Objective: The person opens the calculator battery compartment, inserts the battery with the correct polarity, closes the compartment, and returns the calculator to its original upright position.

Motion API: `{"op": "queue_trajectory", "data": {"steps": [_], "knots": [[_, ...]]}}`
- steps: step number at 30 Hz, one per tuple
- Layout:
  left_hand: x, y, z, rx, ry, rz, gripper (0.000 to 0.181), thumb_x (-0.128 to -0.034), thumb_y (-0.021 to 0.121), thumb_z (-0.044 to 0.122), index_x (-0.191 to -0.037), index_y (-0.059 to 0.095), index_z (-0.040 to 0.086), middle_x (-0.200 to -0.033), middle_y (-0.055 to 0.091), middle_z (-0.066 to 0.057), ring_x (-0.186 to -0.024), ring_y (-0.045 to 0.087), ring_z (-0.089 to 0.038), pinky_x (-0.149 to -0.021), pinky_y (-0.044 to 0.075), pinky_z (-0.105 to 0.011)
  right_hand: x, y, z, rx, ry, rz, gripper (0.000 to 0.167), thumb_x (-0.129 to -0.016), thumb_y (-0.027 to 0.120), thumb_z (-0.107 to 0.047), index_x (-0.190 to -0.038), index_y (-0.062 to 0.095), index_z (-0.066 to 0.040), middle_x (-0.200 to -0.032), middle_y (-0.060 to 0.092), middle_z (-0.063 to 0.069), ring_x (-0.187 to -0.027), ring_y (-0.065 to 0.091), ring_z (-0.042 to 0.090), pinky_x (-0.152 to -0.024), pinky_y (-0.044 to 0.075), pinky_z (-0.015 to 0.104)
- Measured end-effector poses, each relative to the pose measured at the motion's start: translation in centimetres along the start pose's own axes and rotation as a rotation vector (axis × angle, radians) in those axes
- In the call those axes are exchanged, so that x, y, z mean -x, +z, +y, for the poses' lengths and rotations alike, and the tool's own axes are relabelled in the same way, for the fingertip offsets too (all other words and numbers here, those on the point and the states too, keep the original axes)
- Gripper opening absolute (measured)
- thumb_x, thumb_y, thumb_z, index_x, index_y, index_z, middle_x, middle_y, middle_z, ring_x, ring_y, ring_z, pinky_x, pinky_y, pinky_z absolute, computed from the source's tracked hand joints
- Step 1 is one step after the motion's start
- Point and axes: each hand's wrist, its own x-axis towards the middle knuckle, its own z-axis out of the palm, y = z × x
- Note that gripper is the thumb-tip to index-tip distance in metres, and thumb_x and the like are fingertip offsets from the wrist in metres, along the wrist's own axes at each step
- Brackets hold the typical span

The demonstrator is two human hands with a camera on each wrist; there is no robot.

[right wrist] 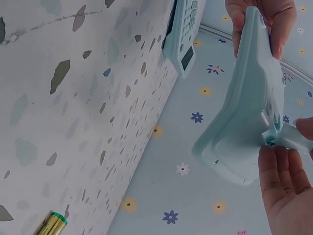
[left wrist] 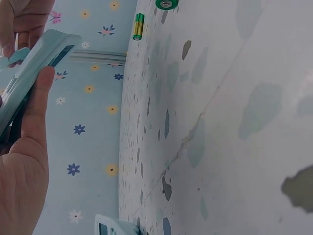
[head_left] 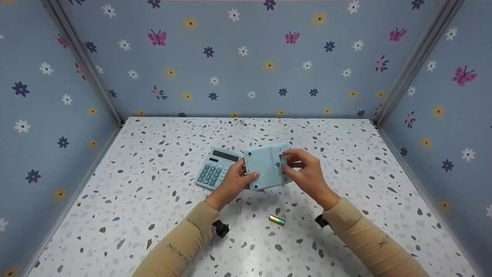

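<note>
A light blue calculator [head_left: 265,165] is held up with its back facing the head camera. The left hand [head_left: 232,181] grips one side, thumb on the back. At the other side the right hand [head_left: 305,171] pinches a small light blue cover [right wrist: 292,138] at the compartment opening in the back. In the right wrist view the cover stands tilted out from the casing. What lies inside the compartment cannot be made out.
A second light blue calculator [head_left: 210,173] lies face up on the speckled table [head_left: 153,215], partly behind the left hand. Green and gold batteries [head_left: 276,220] lie nearer the person, between the forearms. Flowered panels [head_left: 230,57] enclose the table.
</note>
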Motion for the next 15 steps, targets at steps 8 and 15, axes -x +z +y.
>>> {"op": "queue_trajectory", "data": {"steps": [8, 15], "knots": [[0.12, -0.37, 0.03, -0.002, -0.004, 0.013, 0.063, -0.1091, 0.062, 0.009, -0.166, 0.037, 0.006, -0.155, 0.058, -0.026, -0.134, 0.068, -0.037, -0.102, 0.065, -0.047, -0.34, -0.46, 0.11, 0.004, 0.043, -0.014, 0.036, -0.091, 0.078, 0.007, -0.125, 0.075, -0.003, -0.106, 0.076, 0.013, -0.097, 0.074, 0.025, -0.085, 0.065, 0.028], [0.37, -0.57, 0.37, -0.002, -0.007, 0.047, 0.062, -0.1086, 0.061, 0.007, -0.166, 0.038, 0.005, -0.156, 0.057, -0.027, -0.134, 0.067, -0.039, -0.102, 0.065, -0.048, -0.56, -0.95, 0.41, 0.025, 0.052, -0.004, 0.036, -0.09, 0.08, 0.008, -0.125, 0.075, -0.002, -0.103, 0.077, 0.014, -0.096, 0.075, 0.027, -0.085, 0.067, 0.036]]}}
